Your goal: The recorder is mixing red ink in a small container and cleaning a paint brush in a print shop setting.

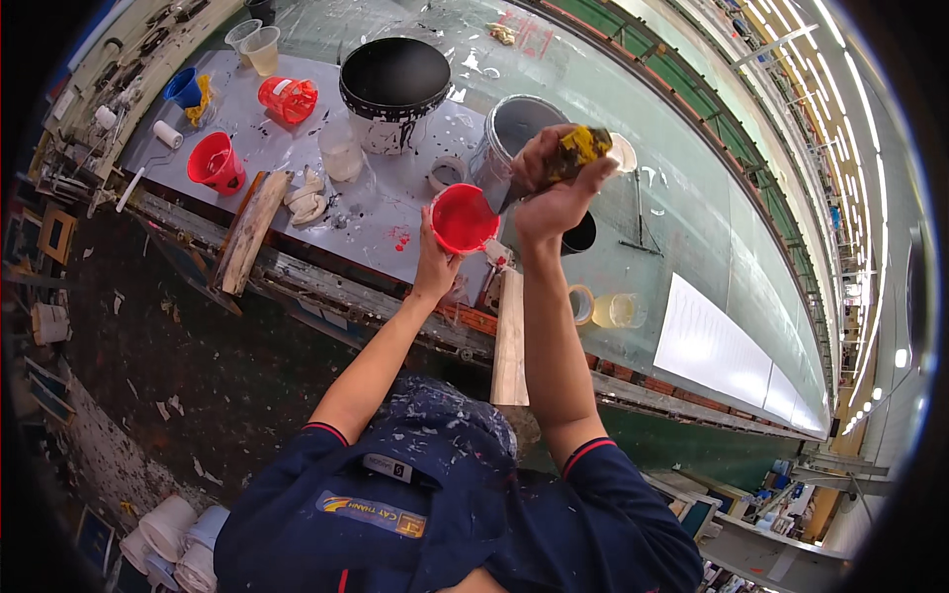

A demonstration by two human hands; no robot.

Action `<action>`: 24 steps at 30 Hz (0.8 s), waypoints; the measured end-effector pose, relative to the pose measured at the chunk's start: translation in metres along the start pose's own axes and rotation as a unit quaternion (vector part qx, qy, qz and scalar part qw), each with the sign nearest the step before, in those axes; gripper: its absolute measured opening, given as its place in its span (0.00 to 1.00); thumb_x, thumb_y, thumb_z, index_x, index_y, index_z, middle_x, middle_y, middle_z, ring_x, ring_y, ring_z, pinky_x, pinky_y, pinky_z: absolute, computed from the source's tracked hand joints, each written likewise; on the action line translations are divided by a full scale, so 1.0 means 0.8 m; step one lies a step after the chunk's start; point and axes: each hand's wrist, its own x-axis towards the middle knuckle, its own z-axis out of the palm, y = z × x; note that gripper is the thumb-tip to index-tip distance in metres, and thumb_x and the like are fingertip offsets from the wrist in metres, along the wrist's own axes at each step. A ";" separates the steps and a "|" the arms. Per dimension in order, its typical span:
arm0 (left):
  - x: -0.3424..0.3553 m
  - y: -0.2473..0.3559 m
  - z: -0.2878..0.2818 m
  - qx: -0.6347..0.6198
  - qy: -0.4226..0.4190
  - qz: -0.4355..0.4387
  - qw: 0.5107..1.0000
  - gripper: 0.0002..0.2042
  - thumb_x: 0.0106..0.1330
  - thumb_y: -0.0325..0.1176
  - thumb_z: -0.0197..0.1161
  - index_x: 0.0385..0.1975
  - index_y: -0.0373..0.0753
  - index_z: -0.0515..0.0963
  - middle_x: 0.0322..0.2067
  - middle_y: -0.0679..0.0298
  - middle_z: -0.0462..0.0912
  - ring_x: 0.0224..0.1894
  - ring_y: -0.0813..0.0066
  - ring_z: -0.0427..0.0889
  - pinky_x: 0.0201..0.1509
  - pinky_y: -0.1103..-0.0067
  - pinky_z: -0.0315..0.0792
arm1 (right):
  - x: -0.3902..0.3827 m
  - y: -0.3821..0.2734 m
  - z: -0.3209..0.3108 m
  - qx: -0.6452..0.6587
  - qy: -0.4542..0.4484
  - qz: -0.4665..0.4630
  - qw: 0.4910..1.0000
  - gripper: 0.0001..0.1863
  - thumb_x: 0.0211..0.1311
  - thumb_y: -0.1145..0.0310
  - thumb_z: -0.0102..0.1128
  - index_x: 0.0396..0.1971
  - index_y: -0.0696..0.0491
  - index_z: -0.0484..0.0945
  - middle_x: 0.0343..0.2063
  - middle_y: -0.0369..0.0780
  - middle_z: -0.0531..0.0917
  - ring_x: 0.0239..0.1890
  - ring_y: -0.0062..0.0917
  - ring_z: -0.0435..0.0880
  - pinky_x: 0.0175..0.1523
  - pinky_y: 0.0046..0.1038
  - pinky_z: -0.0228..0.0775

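Observation:
My left hand [435, 261] is closed round the side of a red plastic cup [465, 237], tilted so that its red inside shows. Above and right of it, my right hand [556, 188] grips what looks like a scraper [508, 198]. Its dark grey blade points down to the cup's right rim. A yellow and dark stained end [585, 145], which could be its handle or a rag, sticks out above my fingers. Just behind the cup stand a grey bucket [519, 119] and a small white ring-shaped container [448, 173]. Whether the blade touches the cup is unclear.
A large black-topped paint bucket [392, 133] stands on the grey, paint-spotted sheet [371, 232]. Two other red cups [216, 164], a blue cup [184, 89] and clear cups stand leftward. Wooden bars [510, 341] cross the table's near edge. A yellowish cup [615, 310] lies right.

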 end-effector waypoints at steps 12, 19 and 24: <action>-0.003 0.002 0.010 0.034 -0.030 -0.033 0.998 0.47 0.54 0.37 0.64 0.61 0.28 0.32 0.60 0.37 0.44 0.63 0.43 0.51 0.64 0.63 0.53 | -0.013 0.023 0.002 0.001 0.070 0.140 0.988 0.37 0.55 0.30 0.32 0.26 0.55 0.67 0.13 0.32 0.67 0.12 0.13 0.61 0.16 0.14 0.49; 0.002 0.010 0.000 0.077 -0.010 0.000 0.997 0.47 0.54 0.37 0.64 0.61 0.26 0.32 0.60 0.38 0.47 0.61 0.43 0.54 0.63 0.63 0.54 | -0.001 -0.027 0.024 -0.009 -0.050 -0.052 0.997 0.37 0.55 0.29 0.29 0.26 0.54 0.65 0.13 0.33 0.62 0.14 0.15 0.57 0.17 0.19 0.49; 0.002 0.002 0.008 0.012 -0.012 -0.001 1.000 0.46 0.54 0.37 0.63 0.61 0.26 0.34 0.59 0.38 0.48 0.61 0.44 0.54 0.63 0.63 0.54 | -0.015 0.044 -0.026 -0.063 -0.032 0.137 0.988 0.36 0.55 0.30 0.31 0.27 0.53 0.65 0.13 0.33 0.64 0.14 0.16 0.59 0.18 0.19 0.50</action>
